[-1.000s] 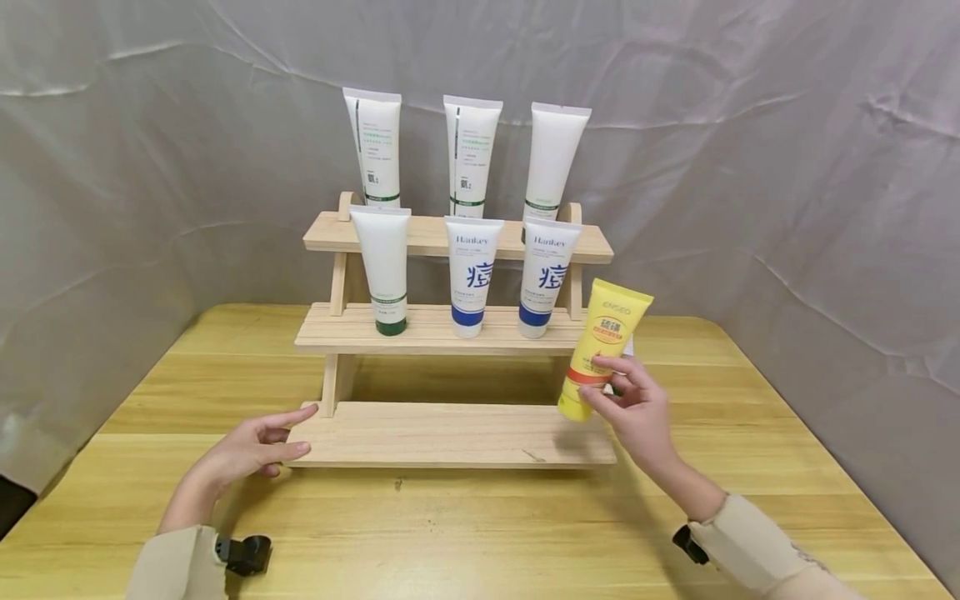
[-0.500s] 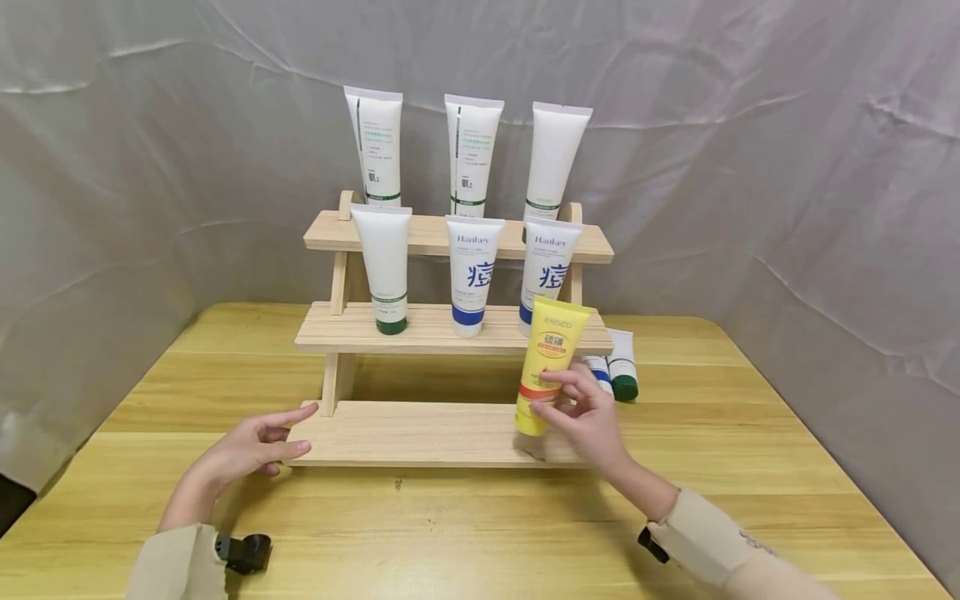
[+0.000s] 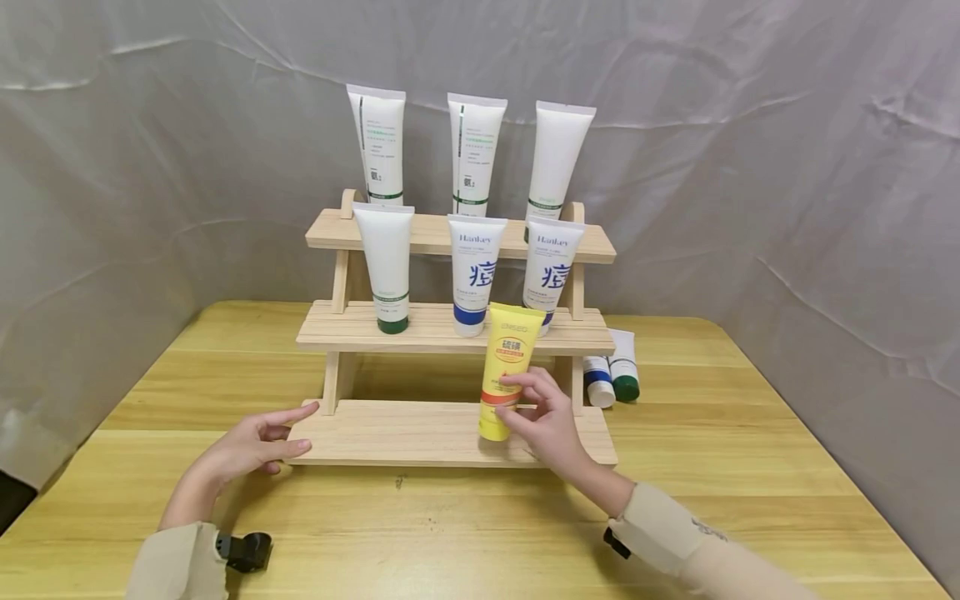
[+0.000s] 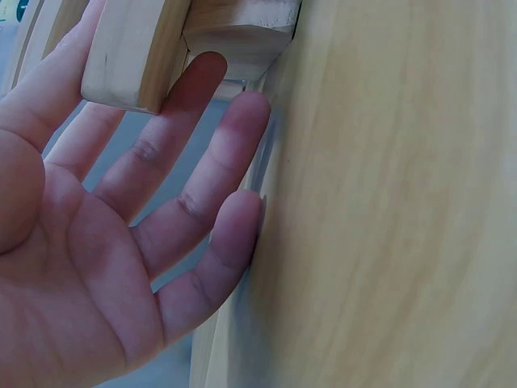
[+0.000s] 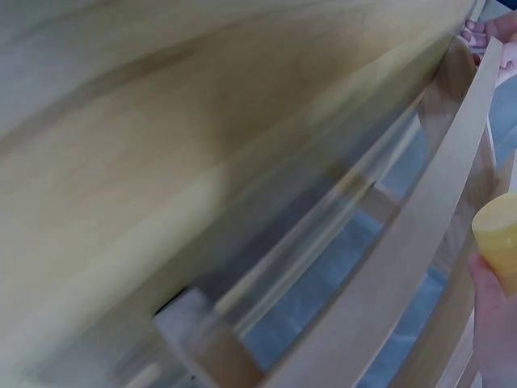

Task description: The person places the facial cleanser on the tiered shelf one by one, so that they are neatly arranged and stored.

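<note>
A yellow squeeze tube (image 3: 507, 354) with an orange band is held cap down, slightly tilted, by my right hand (image 3: 546, 421), thumb and fingers pinching its lower part. Its cap is close over the bottom shelf of a three-step wooden display stand (image 3: 405, 433). In the right wrist view the yellow cap (image 5: 499, 230) shows at the right edge. My left hand (image 3: 243, 446) holds the left end of the bottom shelf; in the left wrist view the board end (image 4: 129, 56) lies between thumb and index finger, the other fingers (image 4: 202, 178) extended loosely below it.
On the middle shelf stand a white green-capped tube (image 3: 386, 258) and two blue-banded Hankey tubes (image 3: 474, 275). Several white tubes (image 3: 472, 150) stand on the top shelf. Two tubes (image 3: 622, 362) lie on the table, right of the stand. A grey cloth (image 3: 750, 167) hangs behind.
My right hand has carried the yellow tube leftward and a little lower, from the stand's right end to over the bottom shelf, uncovering the lying tubes. The left hand has stayed put.
</note>
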The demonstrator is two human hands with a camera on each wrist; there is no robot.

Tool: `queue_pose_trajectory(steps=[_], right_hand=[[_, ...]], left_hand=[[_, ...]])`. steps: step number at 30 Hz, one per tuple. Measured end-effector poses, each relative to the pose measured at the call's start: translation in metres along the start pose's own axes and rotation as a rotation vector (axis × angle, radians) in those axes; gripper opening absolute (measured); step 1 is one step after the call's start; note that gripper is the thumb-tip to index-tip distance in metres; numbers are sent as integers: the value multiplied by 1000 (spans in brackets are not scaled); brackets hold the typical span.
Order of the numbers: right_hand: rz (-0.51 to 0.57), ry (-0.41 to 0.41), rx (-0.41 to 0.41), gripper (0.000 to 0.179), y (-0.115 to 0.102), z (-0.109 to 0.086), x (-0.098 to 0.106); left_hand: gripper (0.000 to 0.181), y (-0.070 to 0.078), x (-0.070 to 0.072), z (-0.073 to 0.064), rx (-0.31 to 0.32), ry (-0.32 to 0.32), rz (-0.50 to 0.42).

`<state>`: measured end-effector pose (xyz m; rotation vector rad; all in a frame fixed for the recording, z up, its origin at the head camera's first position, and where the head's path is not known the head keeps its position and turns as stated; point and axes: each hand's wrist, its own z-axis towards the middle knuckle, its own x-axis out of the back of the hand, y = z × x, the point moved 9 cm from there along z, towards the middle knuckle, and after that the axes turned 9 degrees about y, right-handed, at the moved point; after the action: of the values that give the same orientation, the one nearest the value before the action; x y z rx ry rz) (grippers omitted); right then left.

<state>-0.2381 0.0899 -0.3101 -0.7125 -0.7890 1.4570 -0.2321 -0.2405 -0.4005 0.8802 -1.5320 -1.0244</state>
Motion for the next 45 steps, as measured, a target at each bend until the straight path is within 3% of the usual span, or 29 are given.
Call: queue_pose_trajectory(steps=[9, 16, 24, 34, 38, 45], right_hand=[[53, -35, -37, 29, 4, 3, -30], [10, -56, -71, 27, -15, 9, -56], [4, -92, -146, 25, -12, 12, -85], [34, -118, -102, 23, -18, 15, -118], [47, -116, -109, 23, -14, 16, -126], [77, -98, -107, 22, 12, 15, -136]], left_hand=[[62, 3, -1, 0, -7, -3, 7], [63, 1, -1, 0, 0, 2, 0], [63, 0, 0, 1, -4, 6, 4], [63, 1, 0, 2, 9, 12, -9], [63, 2, 0, 2, 7, 21, -15], [62, 0, 0, 2, 10, 11, -17]])
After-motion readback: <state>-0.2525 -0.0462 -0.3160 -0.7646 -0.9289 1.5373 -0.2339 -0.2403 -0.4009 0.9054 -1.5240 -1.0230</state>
